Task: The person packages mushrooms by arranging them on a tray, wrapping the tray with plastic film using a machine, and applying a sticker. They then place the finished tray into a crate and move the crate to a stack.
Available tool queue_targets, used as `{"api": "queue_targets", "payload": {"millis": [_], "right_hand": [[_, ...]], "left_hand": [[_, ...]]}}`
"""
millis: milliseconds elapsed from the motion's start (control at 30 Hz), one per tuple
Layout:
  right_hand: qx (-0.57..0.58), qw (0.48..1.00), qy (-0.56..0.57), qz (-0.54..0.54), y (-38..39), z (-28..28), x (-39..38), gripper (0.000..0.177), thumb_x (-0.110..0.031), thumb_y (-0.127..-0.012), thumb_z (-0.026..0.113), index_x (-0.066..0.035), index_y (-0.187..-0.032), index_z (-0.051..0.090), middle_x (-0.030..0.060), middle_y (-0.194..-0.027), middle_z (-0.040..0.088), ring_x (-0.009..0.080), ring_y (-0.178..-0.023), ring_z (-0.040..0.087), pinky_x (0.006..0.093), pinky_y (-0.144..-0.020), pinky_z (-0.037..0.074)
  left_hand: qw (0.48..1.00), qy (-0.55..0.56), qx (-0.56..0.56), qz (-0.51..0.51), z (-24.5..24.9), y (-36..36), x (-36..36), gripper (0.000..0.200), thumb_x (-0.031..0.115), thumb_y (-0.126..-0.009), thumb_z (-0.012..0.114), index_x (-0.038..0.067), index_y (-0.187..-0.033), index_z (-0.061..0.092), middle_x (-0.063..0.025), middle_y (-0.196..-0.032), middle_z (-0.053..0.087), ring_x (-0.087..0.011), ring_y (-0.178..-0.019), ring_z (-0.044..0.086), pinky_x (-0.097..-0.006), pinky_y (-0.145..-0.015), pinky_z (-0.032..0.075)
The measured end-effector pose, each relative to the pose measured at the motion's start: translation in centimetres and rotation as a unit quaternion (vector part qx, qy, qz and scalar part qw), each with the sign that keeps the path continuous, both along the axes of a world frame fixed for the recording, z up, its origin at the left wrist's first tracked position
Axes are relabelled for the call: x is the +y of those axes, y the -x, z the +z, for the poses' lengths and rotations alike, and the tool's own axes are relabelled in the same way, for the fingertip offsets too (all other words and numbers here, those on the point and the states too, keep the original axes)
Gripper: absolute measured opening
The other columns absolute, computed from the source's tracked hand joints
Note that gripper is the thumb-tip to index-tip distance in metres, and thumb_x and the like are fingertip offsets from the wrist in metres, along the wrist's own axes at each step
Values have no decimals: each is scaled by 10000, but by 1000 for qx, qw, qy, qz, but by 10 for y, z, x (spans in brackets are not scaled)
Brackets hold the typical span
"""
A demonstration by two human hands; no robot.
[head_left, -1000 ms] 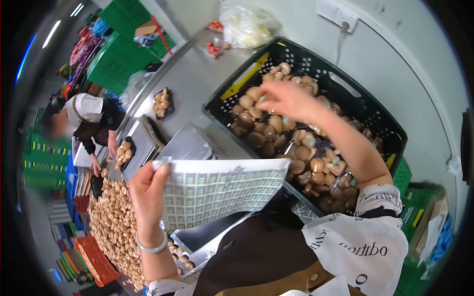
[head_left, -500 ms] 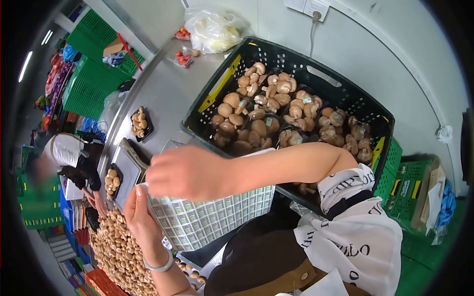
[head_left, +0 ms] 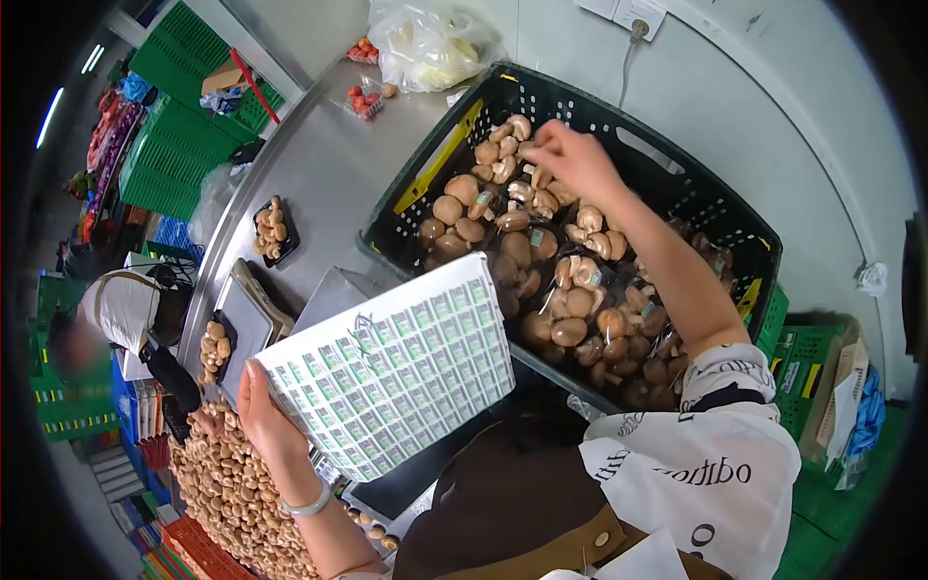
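Observation:
My left hand point(head_left: 268, 421) grips the left edge of a white sheet of labels point(head_left: 396, 372), printed with rows of small green and black stickers. The sheet tilts up in front of me. Out over the black crate point(head_left: 450, 155), my right hand point(head_left: 575, 164) has its fingertips pinched together, right at a wrapped pack of mushrooms point(head_left: 541, 191). I cannot tell what is between those fingertips. Many film-wrapped packs of brown mushrooms fill the crate, and several carry a small label, like the sticker point(head_left: 536, 238).
A tray of mushrooms point(head_left: 274, 232) lies on the steel table point(head_left: 324, 145); another tray point(head_left: 216, 350) sits on a scale point(head_left: 247, 319). Loose mushrooms point(head_left: 232, 493) are heaped at lower left, where a co-worker's arm point(head_left: 174, 377) reaches in. A plastic bag point(head_left: 425, 48) is at the back.
My right hand has moved from the sheet's upper left corner across to the mushroom packs in the crate. The sheet is now fully uncovered, still held by my left hand.

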State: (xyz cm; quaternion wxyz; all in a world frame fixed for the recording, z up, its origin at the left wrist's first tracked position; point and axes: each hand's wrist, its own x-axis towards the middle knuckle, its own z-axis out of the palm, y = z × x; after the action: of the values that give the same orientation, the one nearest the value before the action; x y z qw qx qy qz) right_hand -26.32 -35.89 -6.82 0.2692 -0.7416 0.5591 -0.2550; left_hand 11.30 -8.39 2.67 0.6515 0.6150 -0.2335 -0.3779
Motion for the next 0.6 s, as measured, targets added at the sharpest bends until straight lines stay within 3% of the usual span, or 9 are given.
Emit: {"api": "queue_targets", "payload": {"millis": [33,67,100,133,167,233,367,533,600], "right_hand": [[-188,971,-140,47,-19,27,28,375,-344,-866,688,-37,-1032,553,84,-794,674,173,-680,650,327,-635,523],[-271,930,-229,94,-33,49,56,364,-310,-867,695,-37,-1060,553,46,-788,676,120,-685,637,301,-640,516],[-271,928,-199,159,-44,41,77,385,-280,-870,692,-36,-1130,547,68,-805,681,139,-716,648,303,-688,519],[-178,953,-132,207,-53,47,96,423,-227,-854,708,-32,-1187,534,73,-817,682,147,-750,651,299,-734,517],[-293,915,-160,228,-62,39,111,462,-161,-816,738,-30,-1205,526,76,-796,680,147,-772,653,290,-754,513],[-325,917,-149,178,-73,42,131,465,-79,-791,735,-57,-1207,529,75,-795,672,134,-762,653,275,-740,514],[-332,925,-78,169,-77,56,145,403,-63,-775,736,-48,-1130,546,61,-706,609,153,-644,607,299,-610,467],[-225,945,-121,204,-68,62,158,411,-56,-791,728,-56,-1162,551,58,-807,640,125,-717,626,285,-675,500],[-270,932,-133,200,-67,58,160,411,-57,-793,728,-53,-1164,553,70,-842,656,134,-749,640,290,-695,507]], "left_hand": [[1000,-3,1,12,-2,1,0,273,212,-1008,484,-34,-1027,603,-88,-918,685,-124,-773,654,-239,-693,507],[1000,-3,1,23,-3,2,-1,274,213,-1008,484,-33,-1027,603,-88,-923,685,-125,-773,654,-240,-691,508],[999,-1,2,34,-5,3,-1,274,214,-1008,483,-32,-1028,602,-89,-927,685,-126,-772,654,-242,-690,509],[1000,-2,3,30,-9,0,1,272,213,-1009,480,-30,-1033,599,-81,-922,680,-123,-766,650,-242,-688,510],[999,-3,0,36,-14,-1,1,271,213,-1009,479,-29,-1033,599,-79,-919,678,-121,-765,649,-243,-689,510],[999,-7,-4,48,-22,-1,4,268,211,-1008,479,-27,-1034,598,-73,-913,674,-119,-763,646,-247,-690,512],[996,-30,-27,83,-38,-7,19,261,219,-1007,488,-20,-1046,584,-61,-938,649,-115,-798,622,-250,-699,500],[997,-21,-22,76,-42,0,35,268,227,-1014,476,-18,-1034,582,-52,-921,636,-115,-790,604,-257,-707,491],[997,-27,-25,74,-34,14,34,266,227,-1014,477,-15,-1016,587,-52,-921,636,-113,-793,602,-256,-711,488]]}}
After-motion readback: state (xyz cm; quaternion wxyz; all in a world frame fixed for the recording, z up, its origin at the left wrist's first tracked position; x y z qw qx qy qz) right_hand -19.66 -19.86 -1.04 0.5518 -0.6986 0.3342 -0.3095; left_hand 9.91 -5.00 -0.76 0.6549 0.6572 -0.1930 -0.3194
